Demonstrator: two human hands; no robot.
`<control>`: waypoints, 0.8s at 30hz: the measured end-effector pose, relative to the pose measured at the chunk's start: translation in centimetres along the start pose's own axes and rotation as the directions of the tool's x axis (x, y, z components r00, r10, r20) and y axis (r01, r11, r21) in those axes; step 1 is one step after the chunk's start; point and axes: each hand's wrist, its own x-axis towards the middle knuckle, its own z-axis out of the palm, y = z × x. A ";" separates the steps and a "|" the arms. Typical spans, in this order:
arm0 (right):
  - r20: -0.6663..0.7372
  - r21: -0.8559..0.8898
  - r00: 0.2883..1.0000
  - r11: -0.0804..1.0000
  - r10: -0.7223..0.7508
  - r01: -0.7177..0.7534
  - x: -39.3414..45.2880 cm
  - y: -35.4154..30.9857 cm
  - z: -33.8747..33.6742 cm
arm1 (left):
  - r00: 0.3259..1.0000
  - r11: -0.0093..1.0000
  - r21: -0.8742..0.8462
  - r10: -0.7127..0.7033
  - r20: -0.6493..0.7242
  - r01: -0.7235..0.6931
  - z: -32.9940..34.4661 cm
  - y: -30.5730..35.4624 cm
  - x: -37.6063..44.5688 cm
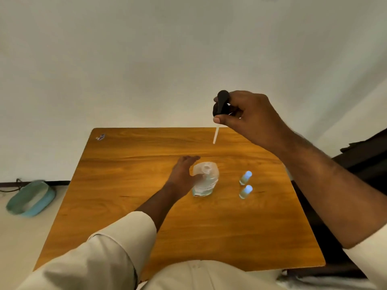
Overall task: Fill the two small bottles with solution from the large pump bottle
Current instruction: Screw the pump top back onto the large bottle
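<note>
Your cream sleeve (100, 254) fills the near edge of the view, and from it your left forearm reaches out over the wooden tabletop (129, 185). Your left hand (184, 174) wraps the side of the large clear bottle (206, 182), fingers curled around it, thumb showing through the plastic; the bottle stands upright near the middle of the tabletop with its neck open. Your right hand (247, 116) is raised well above the far edge, its fingers closed on the black pump head (221, 103), and the white dip tube (215, 136) hangs down from it in the air, clear of the bottle. Just right of the large bottle stand the two small bottles (246, 185), upright, one behind the other, close together, each with a pale blue top. On the floor to the left lies a teal hoop-shaped thing (31, 197).
</note>
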 end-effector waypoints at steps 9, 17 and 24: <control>0.033 0.201 0.999 0.980 -0.012 0.005 -1.6 3.4 -0.9 | 0.981 0.978 -0.126 -0.175 -0.086 0.164 2.7 0.1 0.7; 0.114 0.264 0.993 0.963 0.025 -0.055 -1.9 5.8 2.9 | 0.986 0.977 -0.157 -0.153 -0.068 0.141 2.8 -0.4 1.0; 0.321 0.275 0.945 0.947 0.071 -0.165 -2.4 9.2 9.0 | 0.985 0.967 -0.205 -0.165 -0.051 0.152 2.9 -1.1 1.0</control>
